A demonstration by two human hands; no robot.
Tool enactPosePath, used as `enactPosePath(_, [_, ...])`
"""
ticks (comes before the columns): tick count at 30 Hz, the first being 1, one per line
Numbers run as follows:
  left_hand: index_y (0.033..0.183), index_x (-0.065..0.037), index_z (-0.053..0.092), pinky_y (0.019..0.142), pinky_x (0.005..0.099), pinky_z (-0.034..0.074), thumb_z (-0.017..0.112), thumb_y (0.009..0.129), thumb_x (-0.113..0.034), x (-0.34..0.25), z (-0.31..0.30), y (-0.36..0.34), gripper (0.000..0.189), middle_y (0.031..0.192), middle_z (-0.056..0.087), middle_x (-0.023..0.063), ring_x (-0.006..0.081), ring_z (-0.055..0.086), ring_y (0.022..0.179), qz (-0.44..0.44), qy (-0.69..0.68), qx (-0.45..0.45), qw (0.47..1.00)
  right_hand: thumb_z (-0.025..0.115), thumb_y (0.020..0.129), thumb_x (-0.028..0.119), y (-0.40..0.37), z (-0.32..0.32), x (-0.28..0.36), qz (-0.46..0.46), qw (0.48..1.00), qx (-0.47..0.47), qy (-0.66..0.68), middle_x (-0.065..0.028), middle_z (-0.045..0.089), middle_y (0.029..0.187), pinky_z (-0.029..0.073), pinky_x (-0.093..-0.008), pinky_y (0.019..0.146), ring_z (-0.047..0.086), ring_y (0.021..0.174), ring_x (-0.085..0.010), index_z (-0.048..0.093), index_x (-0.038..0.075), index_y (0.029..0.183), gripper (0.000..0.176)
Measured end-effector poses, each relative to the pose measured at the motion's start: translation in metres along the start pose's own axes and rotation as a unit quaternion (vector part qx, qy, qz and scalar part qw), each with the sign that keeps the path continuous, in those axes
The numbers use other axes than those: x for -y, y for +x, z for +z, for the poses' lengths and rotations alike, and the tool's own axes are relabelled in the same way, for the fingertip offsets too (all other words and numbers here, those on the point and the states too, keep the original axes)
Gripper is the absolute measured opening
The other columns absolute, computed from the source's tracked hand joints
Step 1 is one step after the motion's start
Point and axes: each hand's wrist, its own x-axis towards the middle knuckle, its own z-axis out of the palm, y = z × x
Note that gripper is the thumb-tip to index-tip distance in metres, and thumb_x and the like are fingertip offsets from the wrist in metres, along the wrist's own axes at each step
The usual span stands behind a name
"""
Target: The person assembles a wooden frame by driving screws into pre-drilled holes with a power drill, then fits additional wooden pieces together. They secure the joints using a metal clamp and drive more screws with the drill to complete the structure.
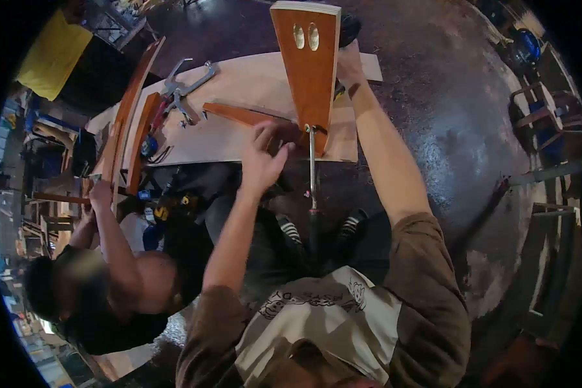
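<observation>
A tapered brown wooden panel (306, 68) with two oval slots stands upright in front of me. At its lower end is a bar clamp (313, 168), its dark handle pointing toward my body. My left hand (264, 160) hovers left of the clamp, thumb spread from loosely bent fingers, apparently holding nothing. A narrow brown wooden piece (239, 114) lies just beyond it. My right hand (351, 64) reaches behind the panel's right edge, closed by a black object (349, 29); the panel hides most of its fingers and that object's shape.
The pale workboard (239, 77) carries metal clamps (186, 87) and long brown wooden strips (130, 123). At left, a co-worker (123, 271) grips a strip. Another person in a yellow shirt (55, 55) stands farther back. A yellow-black power tool (174, 207) lies below the board.
</observation>
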Motion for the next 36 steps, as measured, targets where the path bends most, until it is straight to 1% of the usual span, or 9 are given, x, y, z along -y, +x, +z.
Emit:
enactPosePath(4, [0.112,0.000,0.065,0.080,0.0269,0.048,0.064,0.094,-0.014,-0.020,0.020,-0.071,0.023,0.098,0.062,0.0040,0.0115,0.058,0.087,-0.213,-0.253,-0.047,0.943,0.069,0.082,0.023,-0.014,0.002,-0.001,-0.036,0.993,0.093,-0.064,-0.0128,0.074,0.098,0.054,-0.0408,0.080,0.068,0.090,-0.0350,0.074,0.008,0.095,0.020])
enactPosePath(7, [0.119,-0.001,0.061,0.078,0.0231,0.046,0.063,0.095,-0.013,-0.051,0.028,-0.096,0.027,0.096,0.058,0.0013,0.0080,0.055,0.087,-0.259,-0.305,-0.036,0.916,0.068,0.082,0.022,-0.004,-0.013,0.050,0.244,0.960,0.129,0.042,-0.0190,0.072,0.104,0.053,-0.0398,0.089,0.065,0.103,-0.0396,0.072,0.005,0.106,0.030])
enactPosePath(9, [0.121,-0.001,0.060,0.079,0.0239,0.046,0.064,0.093,-0.013,-0.055,0.038,-0.105,0.031,0.097,0.058,0.0011,0.0078,0.055,0.088,-0.266,-0.300,-0.028,0.916,0.068,0.089,0.021,-0.008,-0.013,0.033,0.251,0.931,0.211,-0.161,-0.0052,0.069,0.104,0.052,-0.0306,0.076,0.063,0.090,-0.0144,0.062,-0.002,0.112,0.033])
enactPosePath(11, [0.122,-0.001,0.060,0.081,0.0249,0.047,0.067,0.091,-0.015,-0.063,0.044,-0.107,0.035,0.098,0.058,0.0011,0.0088,0.055,0.089,-0.275,-0.341,-0.050,0.898,0.069,0.090,0.017,-0.032,-0.029,0.045,0.212,0.934,0.158,-0.240,-0.0063,0.069,0.109,0.052,-0.0288,0.081,0.064,0.095,-0.0161,0.060,-0.004,0.122,0.040])
enactPosePath(13, [0.123,-0.001,0.060,0.082,0.0281,0.049,0.073,0.086,-0.016,-0.064,0.050,-0.113,0.042,0.099,0.060,0.0041,0.0134,0.059,0.089,-0.308,-0.333,-0.026,0.891,0.069,0.089,0.008,-0.056,-0.059,0.065,0.210,0.957,0.165,0.114,-0.0067,0.070,0.110,0.051,-0.0275,0.086,0.064,0.098,-0.0177,0.060,-0.004,0.129,0.043])
enactPosePath(16, [0.127,-0.002,0.058,0.084,0.0354,0.051,0.080,0.077,-0.018,-0.066,0.057,-0.115,0.057,0.103,0.061,0.0115,0.0253,0.064,0.092,-0.267,-0.159,0.033,0.950,0.067,0.089,0.003,-0.089,-0.084,0.203,0.262,0.965,0.020,-0.020,-0.0058,0.070,0.105,0.052,-0.0277,0.085,0.064,0.094,-0.0131,0.067,0.000,0.122,0.033])
enactPosePath(21, [0.129,-0.003,0.058,0.084,0.0361,0.051,0.079,0.078,-0.022,-0.066,0.061,-0.118,0.058,0.104,0.059,0.0114,0.0260,0.063,0.091,-0.256,-0.125,0.045,0.957,0.061,0.080,-0.004,-0.275,-0.121,0.264,0.466,0.839,0.265,-0.090,-0.0081,0.070,0.092,0.052,-0.0355,0.072,0.065,0.079,-0.0190,0.068,0.000,0.107,0.029])
enactPosePath(26, [0.128,-0.003,0.058,0.083,0.0375,0.051,0.075,0.082,-0.026,-0.075,0.063,-0.122,0.054,0.104,0.058,0.0121,0.0280,0.063,0.092,-0.273,-0.133,0.038,0.952,0.057,0.078,-0.012,-0.348,-0.109,0.289,0.671,0.633,0.269,0.275,-0.0055,0.068,0.107,0.049,-0.0335,0.090,0.061,0.098,-0.0161,0.059,0.003,0.131,0.054])
enactPosePath(36, [0.132,0.000,0.053,0.084,0.0448,0.050,0.072,0.084,-0.029,-0.077,0.074,-0.132,0.059,0.110,0.056,0.0167,0.0376,0.061,0.098,-0.248,-0.024,0.037,0.968,0.064,0.084,-0.009,-0.331,-0.108,0.279,0.612,0.656,0.356,0.261,-0.0054,0.057,0.132,0.048,-0.0334,0.096,0.055,0.116,-0.0171,0.038,0.008,0.151,0.074])
